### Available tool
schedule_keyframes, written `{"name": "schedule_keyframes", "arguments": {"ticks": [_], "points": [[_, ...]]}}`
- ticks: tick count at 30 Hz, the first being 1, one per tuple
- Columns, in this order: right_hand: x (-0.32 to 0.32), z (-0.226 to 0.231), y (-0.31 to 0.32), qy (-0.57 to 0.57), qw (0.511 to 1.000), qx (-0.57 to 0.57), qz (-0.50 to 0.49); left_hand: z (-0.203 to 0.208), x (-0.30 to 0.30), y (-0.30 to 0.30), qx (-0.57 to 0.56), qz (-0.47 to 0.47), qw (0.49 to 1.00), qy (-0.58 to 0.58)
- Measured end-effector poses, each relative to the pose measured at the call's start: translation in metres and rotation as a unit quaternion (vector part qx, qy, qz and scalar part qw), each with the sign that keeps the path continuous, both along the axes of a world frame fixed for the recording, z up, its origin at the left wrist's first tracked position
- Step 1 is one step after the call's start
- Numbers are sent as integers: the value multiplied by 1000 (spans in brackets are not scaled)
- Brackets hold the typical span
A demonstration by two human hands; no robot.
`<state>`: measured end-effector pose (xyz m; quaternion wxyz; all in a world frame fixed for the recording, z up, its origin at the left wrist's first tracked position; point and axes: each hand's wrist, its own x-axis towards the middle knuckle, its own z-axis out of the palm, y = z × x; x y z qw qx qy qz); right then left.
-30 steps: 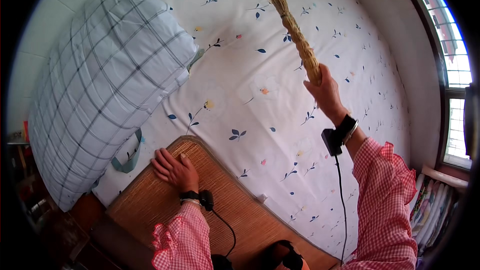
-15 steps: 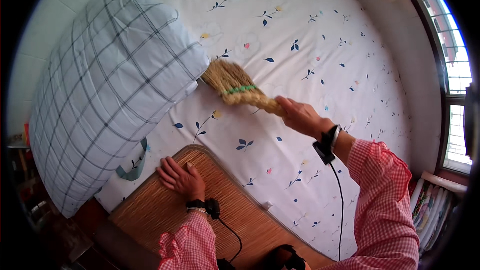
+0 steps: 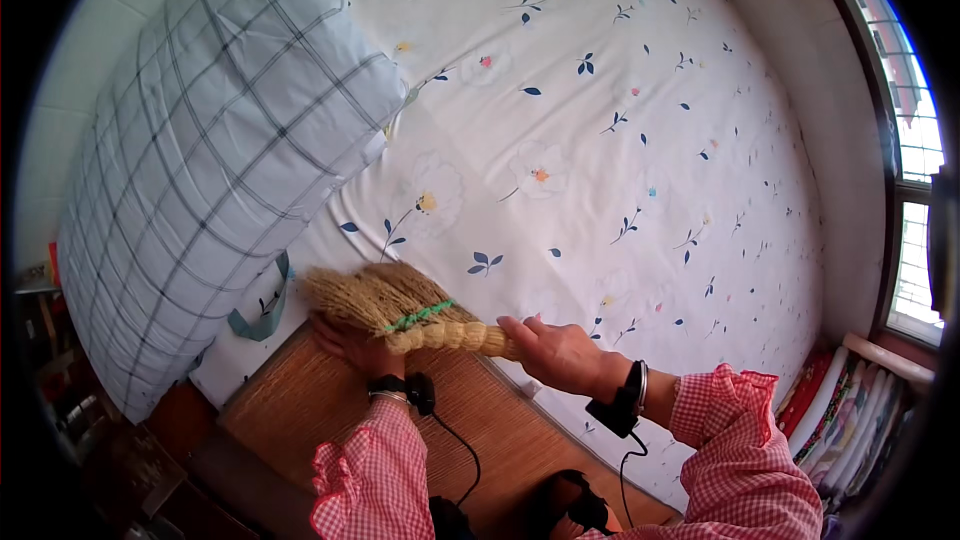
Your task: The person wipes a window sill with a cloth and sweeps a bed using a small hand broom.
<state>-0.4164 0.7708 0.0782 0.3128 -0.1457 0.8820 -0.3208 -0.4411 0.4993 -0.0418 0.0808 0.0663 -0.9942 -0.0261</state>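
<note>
A straw hand broom (image 3: 385, 305) with green binding is in my right hand (image 3: 565, 352), its fingers closed around the short handle. The bristles point left and pass just above my left hand (image 3: 355, 348), hiding part of it. That left hand lies flat on a brown woven mat (image 3: 440, 430), fingers stretched out and holding nothing. Beneath the broom spreads a white bed sheet (image 3: 600, 200) printed with blue leaves and small flowers. Beside the bristles, at the left, rests a pale checked quilt or pillow (image 3: 220, 150).
A blue-grey strap (image 3: 262, 318) hangs from the checked bundle's lower edge. Black cables (image 3: 470, 460) run from bands on both wrists. Folded fabrics (image 3: 850, 410) are stacked at the right, below a barred window (image 3: 915, 140). A pale wall (image 3: 850, 190) bounds the bed's right side.
My right hand has brought the broom down and left, from beside the checked bundle's corner to over my left hand. My left hand has stayed on the mat.
</note>
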Motion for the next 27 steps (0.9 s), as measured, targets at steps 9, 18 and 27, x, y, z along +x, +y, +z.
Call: {"name": "schedule_keyframes", "arguments": {"ticks": [9,18,27], "points": [[122,-1,77,-149,756,16,-638,-10,-8,41,-34,48,997,-47],[78,33,-26,-147,903,-141,-378,-19,-7,27,-42,32,998,-33],[28,-16,7,101,923,-46,-368,-20,-4,14,-64,41,997,0]]}}
